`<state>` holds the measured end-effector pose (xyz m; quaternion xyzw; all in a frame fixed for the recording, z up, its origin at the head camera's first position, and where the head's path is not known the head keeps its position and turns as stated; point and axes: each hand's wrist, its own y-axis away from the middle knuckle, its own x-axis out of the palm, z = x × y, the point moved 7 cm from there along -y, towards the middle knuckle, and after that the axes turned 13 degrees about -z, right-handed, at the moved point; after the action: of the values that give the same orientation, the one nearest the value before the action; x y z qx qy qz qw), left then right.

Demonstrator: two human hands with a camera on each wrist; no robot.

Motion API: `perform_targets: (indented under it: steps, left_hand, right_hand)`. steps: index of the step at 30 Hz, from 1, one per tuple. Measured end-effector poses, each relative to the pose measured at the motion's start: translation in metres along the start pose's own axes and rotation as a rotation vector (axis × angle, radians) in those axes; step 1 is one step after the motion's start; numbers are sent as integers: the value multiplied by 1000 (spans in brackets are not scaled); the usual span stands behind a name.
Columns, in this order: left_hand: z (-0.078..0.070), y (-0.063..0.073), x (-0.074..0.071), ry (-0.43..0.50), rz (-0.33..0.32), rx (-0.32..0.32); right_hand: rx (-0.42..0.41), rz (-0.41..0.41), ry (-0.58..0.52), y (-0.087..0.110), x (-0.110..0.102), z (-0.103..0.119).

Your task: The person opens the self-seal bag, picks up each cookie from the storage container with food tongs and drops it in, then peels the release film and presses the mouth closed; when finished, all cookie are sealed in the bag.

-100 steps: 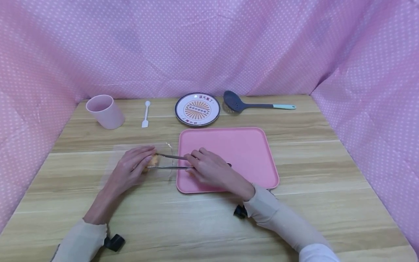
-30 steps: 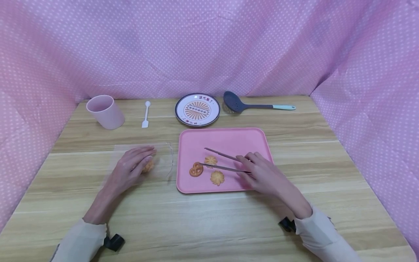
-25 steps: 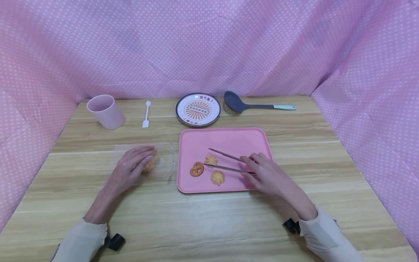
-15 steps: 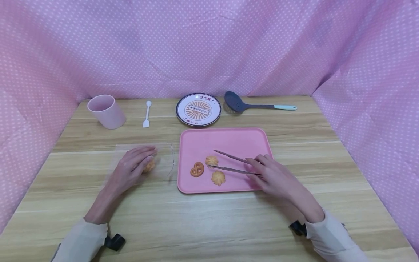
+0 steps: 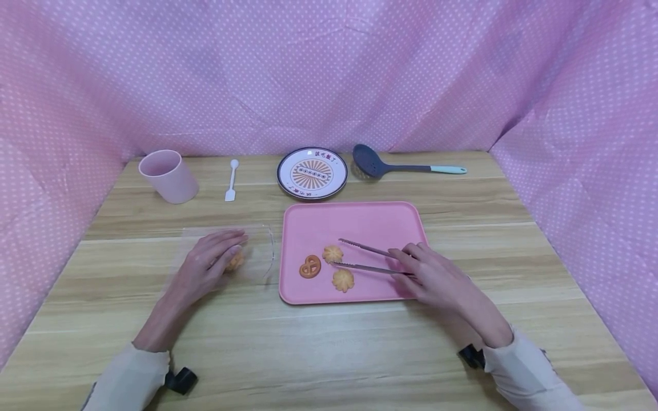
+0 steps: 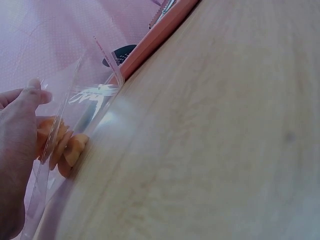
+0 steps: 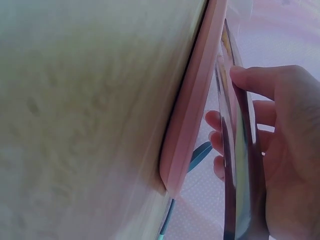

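My right hand (image 5: 437, 279) holds metal tongs (image 5: 367, 267) with thumb and fingers on their two arms. The tong arms stand apart over the pink tray (image 5: 370, 222), with nothing between their tips. On the tray lie a pretzel-shaped cookie (image 5: 311, 266) and two flower-shaped cookies, one far (image 5: 333, 254) and one near (image 5: 342, 280). Left of the tray, my left hand (image 5: 208, 262) grips a clear plastic bag (image 5: 259, 260). In the left wrist view several cookies (image 6: 75, 150) show inside the bag, below the thumb. My left hand partly covers them in the head view.
Along the back of the wooden table (image 5: 329, 354) stand a pink cup (image 5: 172, 180), a small white spatula (image 5: 232, 181), a patterned plate (image 5: 312, 173) and a dark slotted spoon (image 5: 372, 162) with a mint handle end. Pink dotted cloth (image 5: 329, 74) hangs behind.
My right hand has moved the tongs from the bag's mouth rightward over the tray, and their tips have drawn back from the pretzel-shaped cookie. My left hand has stayed at the bag.
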<state>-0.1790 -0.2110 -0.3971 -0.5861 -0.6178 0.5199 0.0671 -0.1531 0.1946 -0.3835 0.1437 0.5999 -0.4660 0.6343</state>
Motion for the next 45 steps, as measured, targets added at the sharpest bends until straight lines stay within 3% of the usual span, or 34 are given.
perform_targets:
  steps: [8, 16, 28, 45]
  left_hand:
    - [-1, -1, 0, 3, 0, 5]
    - [-1, -2, 0, 0, 0, -1]
    - [-1, -2, 0, 0, 10, -9]
    - [-1, 0, 0, 5, 0, -1]
  right_hand:
    - [-65, -5, 12, -3, 1, 2]
    - [-72, 24, 23, -7, 4, 3]
    - [-153, -43, 37, -8, 4, 5]
    - [-155, -69, 45, -21, 3, 14]
